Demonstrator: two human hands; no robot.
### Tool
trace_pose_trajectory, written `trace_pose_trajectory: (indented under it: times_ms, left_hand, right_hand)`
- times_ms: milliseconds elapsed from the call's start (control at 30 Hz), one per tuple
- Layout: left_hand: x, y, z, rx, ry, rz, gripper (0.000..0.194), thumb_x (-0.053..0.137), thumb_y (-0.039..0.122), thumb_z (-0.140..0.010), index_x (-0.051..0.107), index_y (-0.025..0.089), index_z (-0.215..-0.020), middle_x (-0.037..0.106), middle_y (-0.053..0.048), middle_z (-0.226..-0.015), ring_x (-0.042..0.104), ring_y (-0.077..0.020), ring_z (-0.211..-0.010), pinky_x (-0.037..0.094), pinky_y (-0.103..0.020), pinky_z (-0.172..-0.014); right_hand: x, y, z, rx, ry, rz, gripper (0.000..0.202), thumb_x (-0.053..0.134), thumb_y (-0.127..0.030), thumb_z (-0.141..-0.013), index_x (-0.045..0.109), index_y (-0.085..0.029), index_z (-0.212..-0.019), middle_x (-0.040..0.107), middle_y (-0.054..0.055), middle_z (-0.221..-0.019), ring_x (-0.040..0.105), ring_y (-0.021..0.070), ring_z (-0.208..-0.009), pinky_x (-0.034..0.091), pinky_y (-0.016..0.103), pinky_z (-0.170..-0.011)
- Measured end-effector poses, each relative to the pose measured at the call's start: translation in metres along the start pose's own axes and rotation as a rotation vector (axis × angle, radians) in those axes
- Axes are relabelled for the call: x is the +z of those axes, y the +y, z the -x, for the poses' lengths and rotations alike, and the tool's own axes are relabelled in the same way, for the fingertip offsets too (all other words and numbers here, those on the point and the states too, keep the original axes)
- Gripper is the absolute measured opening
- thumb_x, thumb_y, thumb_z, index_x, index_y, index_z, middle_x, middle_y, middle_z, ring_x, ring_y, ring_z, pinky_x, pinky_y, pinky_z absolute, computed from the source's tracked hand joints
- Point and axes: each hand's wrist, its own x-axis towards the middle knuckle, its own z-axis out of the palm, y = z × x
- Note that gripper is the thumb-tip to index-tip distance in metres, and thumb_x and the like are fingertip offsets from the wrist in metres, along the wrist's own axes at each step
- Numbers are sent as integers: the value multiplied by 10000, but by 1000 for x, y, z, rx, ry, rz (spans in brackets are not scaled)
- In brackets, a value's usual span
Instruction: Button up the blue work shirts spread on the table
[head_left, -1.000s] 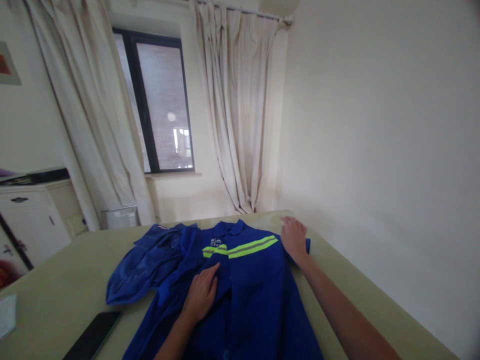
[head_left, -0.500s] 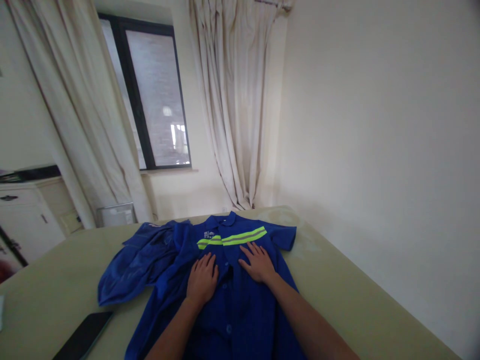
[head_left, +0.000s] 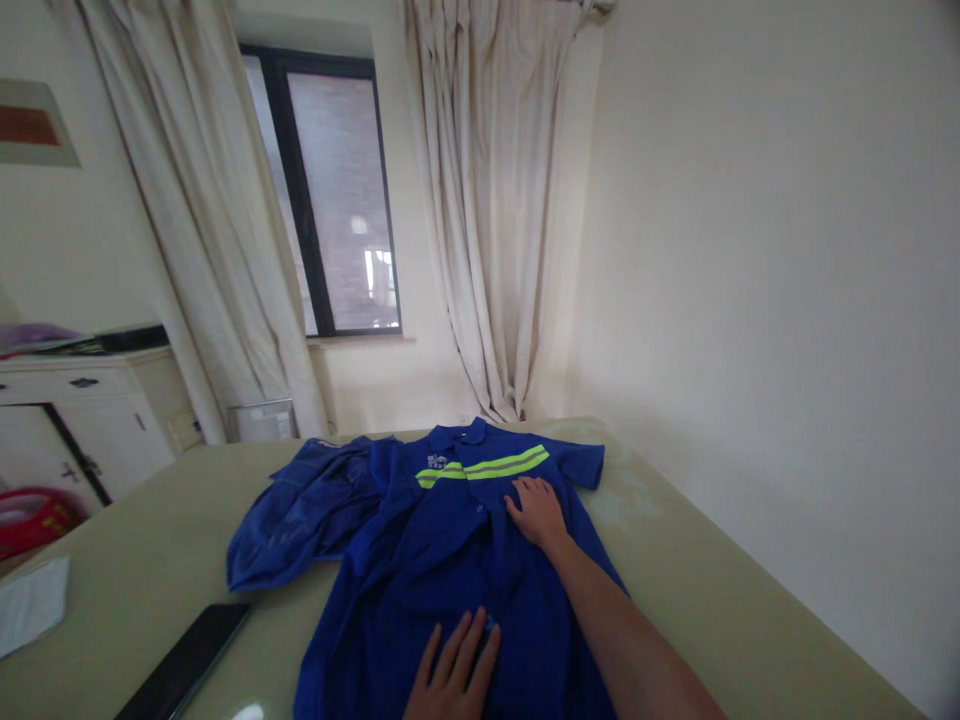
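Note:
A blue short-sleeved work shirt (head_left: pixel 435 570) with a collar, buttons and a yellow-green reflective band lies front up before me. My left hand (head_left: pixel 455 672) rests on its lower front, fingers stretched out; the wrist is cut off by the bottom edge. Higher up, just under the reflective band, my right hand (head_left: pixel 537 508) lies flat on the right side of the shirt. Left of the shirt, and touching it, is a second blue garment (head_left: pixel 307 510), bunched up. Neither hand grips anything.
The shirt lies on a pale green table (head_left: pixel 697 600). At the left are a black phone (head_left: pixel 187 660) and a white paper (head_left: pixel 34 605). A white cabinet (head_left: pixel 112 420) and a red basin (head_left: pixel 37 520) stand beyond. A wall (head_left: pixel 787 300) borders the right side.
My left hand has slid down the shirt towards me. The right hand stays near the band. The view has turned slightly left, bringing the red basin and paper into sight.

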Motion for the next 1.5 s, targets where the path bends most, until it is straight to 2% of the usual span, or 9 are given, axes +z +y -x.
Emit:
trace_pose_trajectory:
  times_ms: [133,233,467,633,767,933,1167,1367,1500]
  left_hand:
    - [-51,-4,-40,-30,-145,137,732,412,647,-983,128,397,-1609,269,-4,-1670,365,-308,-1501,315,-556,-1218]
    - [-69,-4,-60,-88,-196,189,661,337,647,-1005,218,389,-1602,280,1,-1676,306,-295,-1530,239,-591,-1244]
    - [-61,-30,-98,-89,-193,192,658,335,639,-1007,325,322,-1583,348,-45,-1656,316,-290,-1525,221,-581,-1249]
    - [-61,-36,-121,-141,-64,150,471,433,412,-1018,543,264,-1452,545,-64,-1534,498,-259,-1403,349,-495,-1201]
    - [-60,-24,-104,-227,-5,142,432,319,227,-1028,660,183,-1288,701,-110,-1319,633,-253,-1226,463,-472,-1094]
    - [-53,-9,-59,-209,18,187,546,570,478,-952,544,247,-1446,565,-121,-1506,519,-308,-1392,343,-598,-1197]
    - [-67,-10,-52,-261,29,295,304,553,301,-965,700,313,-1230,659,-54,-1400,595,-259,-1318,382,-561,-1190]
    - [-78,-7,-57,-304,19,334,361,567,191,-880,707,291,-1197,664,-62,-1371,603,-268,-1282,384,-530,-1176]
    - [-87,-4,-57,-335,-23,357,310,590,142,-819,724,257,-1074,679,-71,-1308,619,-264,-1215,463,-457,-1065]
  right_hand:
    - [-18,-9,2,-10,98,25,337,447,-179,-975,663,-157,-1232,664,158,-1228,546,286,-1200,312,416,-1096]
    - [-38,-22,11,-43,158,11,358,447,-147,-972,635,-201,-1273,660,110,-1229,552,248,-1171,348,361,-1057]
    - [-49,-63,107,-32,120,-130,240,493,-327,-1005,696,-262,-1117,702,68,-1162,620,246,-1103,426,367,-978]
    - [-26,-62,148,-33,-97,-165,592,477,-547,-999,475,-262,-1518,442,78,-1593,400,305,-1460,286,453,-1196]
    - [-22,-54,132,5,-152,-191,582,421,-538,-1017,429,-308,-1551,368,39,-1634,336,284,-1505,234,460,-1235]
    - [-32,-52,118,25,-132,-248,537,391,-503,-1034,488,-289,-1516,437,60,-1596,371,269,-1483,245,455,-1230]
    - [-58,-34,136,-265,-277,-546,901,873,-618,-608,593,-314,-1409,350,91,-1636,330,337,-1487,261,473,-1218]
    - [-63,-40,139,-316,-245,-590,370,695,-245,-802,722,-276,-1170,689,57,-1291,590,246,-1251,289,442,-1196]
    - [-58,-44,134,-154,-117,-854,245,548,-325,-960,755,-253,-1069,761,55,-1076,681,242,-1049,473,406,-1027]
